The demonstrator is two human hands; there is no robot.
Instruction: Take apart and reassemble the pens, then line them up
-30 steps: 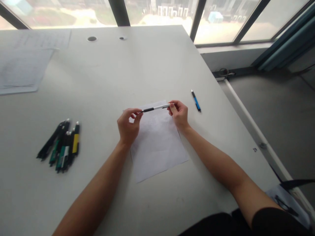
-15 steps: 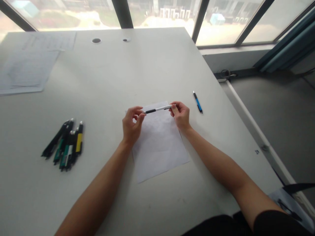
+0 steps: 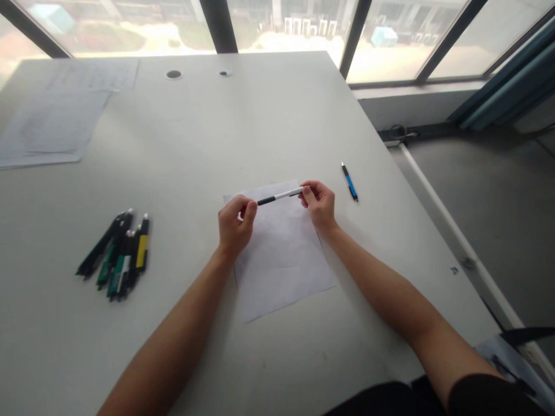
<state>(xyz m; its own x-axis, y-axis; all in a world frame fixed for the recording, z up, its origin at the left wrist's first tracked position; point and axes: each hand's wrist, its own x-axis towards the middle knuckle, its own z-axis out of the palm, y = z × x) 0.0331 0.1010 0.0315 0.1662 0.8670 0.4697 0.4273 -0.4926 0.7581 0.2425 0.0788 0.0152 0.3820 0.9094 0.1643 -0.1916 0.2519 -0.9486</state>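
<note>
pen: our left hand (image 3: pixel 234 222) pinches the black tip end, right hand (image 3: pixel 319 203) grips the white end, pen (image 3: pixel 280 196) held above the sheet (image 3: pixel 281 260)
step: looks like we're working the ends apart
next: needs a firm counter-twist, keeping it level

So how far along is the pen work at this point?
Looks done: one blue pen lies alone on the table, right of the paper sheet. In hand: a black-and-white pen held level over the sheet, left hand and right hand each pinching an end. Left: a cluster of pens lies untouched on the left.
</note>
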